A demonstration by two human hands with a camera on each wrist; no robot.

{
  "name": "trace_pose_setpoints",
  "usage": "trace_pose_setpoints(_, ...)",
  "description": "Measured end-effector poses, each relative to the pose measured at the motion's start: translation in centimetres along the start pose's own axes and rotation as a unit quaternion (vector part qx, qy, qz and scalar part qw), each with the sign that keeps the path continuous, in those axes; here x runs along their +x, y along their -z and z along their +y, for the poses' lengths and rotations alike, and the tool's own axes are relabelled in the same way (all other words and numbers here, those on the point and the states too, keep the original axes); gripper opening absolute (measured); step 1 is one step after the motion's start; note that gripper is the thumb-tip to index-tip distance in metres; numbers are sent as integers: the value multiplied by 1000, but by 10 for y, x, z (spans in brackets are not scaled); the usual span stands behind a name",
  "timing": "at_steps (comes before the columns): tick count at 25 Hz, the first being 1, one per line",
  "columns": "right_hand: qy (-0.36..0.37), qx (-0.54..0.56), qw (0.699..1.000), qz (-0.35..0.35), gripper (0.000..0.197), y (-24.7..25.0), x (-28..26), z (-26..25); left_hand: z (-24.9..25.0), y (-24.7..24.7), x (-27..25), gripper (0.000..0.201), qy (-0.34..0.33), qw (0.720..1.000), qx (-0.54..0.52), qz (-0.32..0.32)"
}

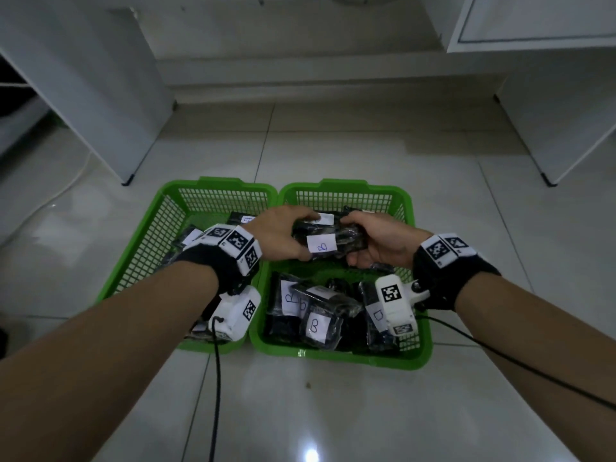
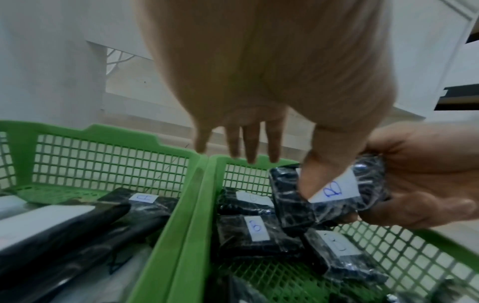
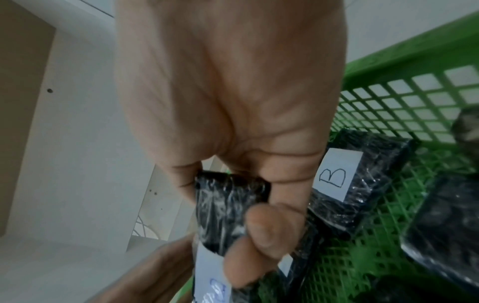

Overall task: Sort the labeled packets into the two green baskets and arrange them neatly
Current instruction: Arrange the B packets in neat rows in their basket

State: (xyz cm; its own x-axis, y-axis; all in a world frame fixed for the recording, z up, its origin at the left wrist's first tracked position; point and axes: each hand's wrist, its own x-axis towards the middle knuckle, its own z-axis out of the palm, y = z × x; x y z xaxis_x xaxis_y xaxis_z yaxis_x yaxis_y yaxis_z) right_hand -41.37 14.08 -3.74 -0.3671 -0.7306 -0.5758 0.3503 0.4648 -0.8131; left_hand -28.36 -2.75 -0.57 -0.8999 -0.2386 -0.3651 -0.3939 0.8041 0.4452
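Observation:
Two green baskets stand side by side on the floor: the left basket (image 1: 146, 235) (image 2: 103, 160) and the right basket (image 1: 343, 356) (image 2: 414, 256). Black packets labelled A (image 1: 245, 219) (image 2: 145, 205) lie in the left one. Several packets labelled B (image 1: 315, 323) (image 2: 256, 231) (image 3: 337, 176) lie in the right one. Both hands hold a small stack of black B packets (image 1: 328, 238) (image 2: 334, 194) (image 3: 228, 211) above the right basket's far half. My left hand (image 1: 286, 235) has its thumb on the B label. My right hand (image 1: 376, 241) (image 2: 420, 180) curls its fingers round the stack's other end.
The baskets sit on glossy pale floor tiles. A white cabinet (image 1: 110, 95) stands at the back left and another cabinet (image 1: 550, 111) at the back right, a step running between them. Black cables (image 1: 216, 395) trail from the wrist cameras toward me.

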Motion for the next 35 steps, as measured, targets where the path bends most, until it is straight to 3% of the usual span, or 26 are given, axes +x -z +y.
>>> trace_pose_setpoints(4, 25, 1, 1000, 8, 70, 8, -5, 2, 10, 6, 8, 42, -31, 999, -24, 22)
trace_pose_setpoints(7, 36, 12, 999, 38, 46, 12, -9, -3, 9, 14, 11, 42, -7, 1000, 1, 21)
trace_pose_setpoints(9, 34, -50, 995, 81, 32, 10, -11, -6, 6, 22, 11, 46, -8, 1000, -15, 2)
trace_pose_setpoints(13, 87, -214, 966, 120, 42, -6, -14, -16, -2, 37, 12, 47, -44, 999, 2, -11)
trace_pose_setpoints(16, 162, -406, 887, 151, 57, -18, -24, -36, -7, 52, 17, 47, -62, 998, -11, -8)
trace_pose_setpoints(19, 146, -558, 801, 159, 53, -28, -31, -57, -14, 69, 25, 42, -105, 993, -29, -40)
trace_pose_setpoints(22, 123, -617, 760, 164, 47, -39, -39, -63, -19, 83, 34, 38, -152, 984, -21, -87)
trace_pose_setpoints(25, 131, -598, 756, 232, 47, -50, -42, -55, -24, 91, 46, 37, -186, 976, -23, -108)
trace_pose_setpoints(30, 125, -422, 808, 392, 60, -77, -35, -26, -31, 89, 61, 39, -244, 963, -8, -117)
trace_pose_setpoints(35, 122, -312, 821, 462, 42, -99, -26, 5, -65, 70, 62, 37, -233, 937, -225, -126)
